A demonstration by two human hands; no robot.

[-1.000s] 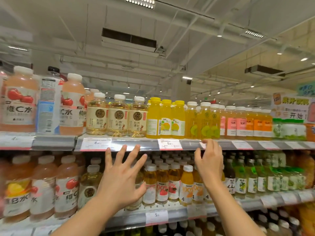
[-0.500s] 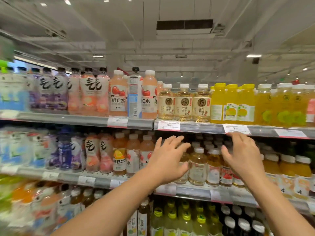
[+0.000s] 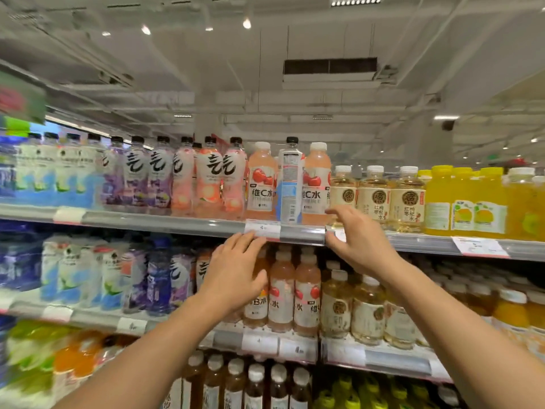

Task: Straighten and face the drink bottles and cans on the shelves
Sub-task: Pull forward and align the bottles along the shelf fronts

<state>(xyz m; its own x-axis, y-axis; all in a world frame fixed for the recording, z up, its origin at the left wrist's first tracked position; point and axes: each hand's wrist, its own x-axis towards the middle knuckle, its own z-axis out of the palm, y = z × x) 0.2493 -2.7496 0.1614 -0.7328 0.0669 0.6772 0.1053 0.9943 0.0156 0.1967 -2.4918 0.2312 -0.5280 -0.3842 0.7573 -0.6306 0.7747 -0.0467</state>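
On the top shelf [image 3: 177,224] a black-capped bottle [image 3: 290,181] stands turned, its barcode side facing out, between two pink bottles [image 3: 260,180] with white caps. My left hand [image 3: 236,268] is raised just below the shelf's front rail, fingers straight and empty. My right hand [image 3: 358,242] hovers at the rail to the right of the turned bottle, thumb and fingers spread, holding nothing. Pale yellow tea bottles [image 3: 374,196] stand right of it.
Black-capped pink and purple bottles [image 3: 206,175] fill the top shelf to the left, yellow juice bottles [image 3: 463,202] to the right. The middle shelf [image 3: 377,360] holds pink and tea bottles [image 3: 281,293]. Dark bottles [image 3: 256,388] stand on the lowest shelf.
The view has swung left along the shelves. Both hands moved left and up with it, from in front of the middle-shelf bottles to the top shelf's rail near the turned bottle.
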